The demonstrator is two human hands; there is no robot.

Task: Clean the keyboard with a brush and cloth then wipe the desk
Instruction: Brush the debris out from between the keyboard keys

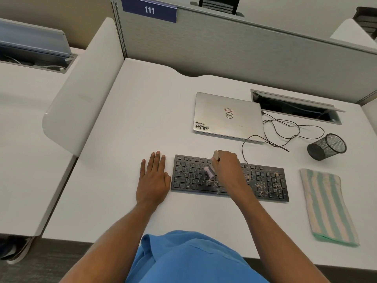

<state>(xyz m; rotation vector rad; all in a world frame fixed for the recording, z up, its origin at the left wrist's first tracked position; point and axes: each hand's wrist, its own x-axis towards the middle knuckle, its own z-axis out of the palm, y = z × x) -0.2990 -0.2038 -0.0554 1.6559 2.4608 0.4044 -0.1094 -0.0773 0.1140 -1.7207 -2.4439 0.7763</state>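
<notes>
We record an open-plan office cubicle: a white desk point(142, 111) bounded at the far side by a grey fabric partition point(234, 50) bearing a numbered sign "111" point(149, 10), a closed Dell laptop point(227, 116), a mesh pen cup point(327, 146) tipped over at right.

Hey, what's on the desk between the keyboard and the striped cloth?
Nothing: in the head view, the strip of white desk between the keyboard right end and the striped cloth is bare. The mesh pen cup lies tipped over farther back.
</notes>
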